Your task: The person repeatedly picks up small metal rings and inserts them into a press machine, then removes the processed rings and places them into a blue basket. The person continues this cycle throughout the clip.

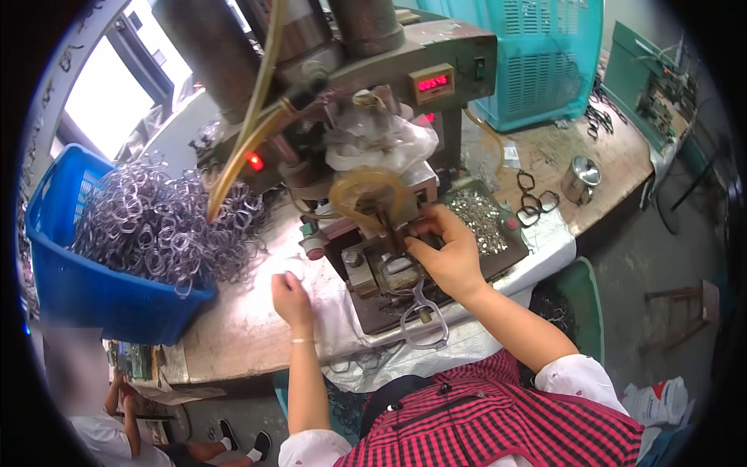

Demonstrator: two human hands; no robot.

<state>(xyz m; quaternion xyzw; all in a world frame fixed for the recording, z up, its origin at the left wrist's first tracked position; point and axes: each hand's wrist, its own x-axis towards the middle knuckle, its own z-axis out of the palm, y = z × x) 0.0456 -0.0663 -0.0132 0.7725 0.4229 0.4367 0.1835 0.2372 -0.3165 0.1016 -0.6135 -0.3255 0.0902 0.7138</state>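
Observation:
My right hand (450,253) is at the work area of a bench press (373,272), its thumb and fingers pinched beside the upright tool; whatever they grip is too small or hidden. Just below, a silvery ring-shaped metal frame (424,325) with a narrow neck sticks out over the front of the press bed, apart from my palm. My left hand (292,300) is curled closed above the bench, left of the press and near a red push button (313,247). Its fingertips are turned in, so I cannot see if anything is inside.
A blue crate (117,280) heaped with similar metal frames (167,226) stands left. Small metal bits (476,222) fill a tray right of the press. Dark frames (537,204) and a metal cup (581,180) lie beyond. A turquoise crate (537,70) stands behind; another person (117,428) sits lower left.

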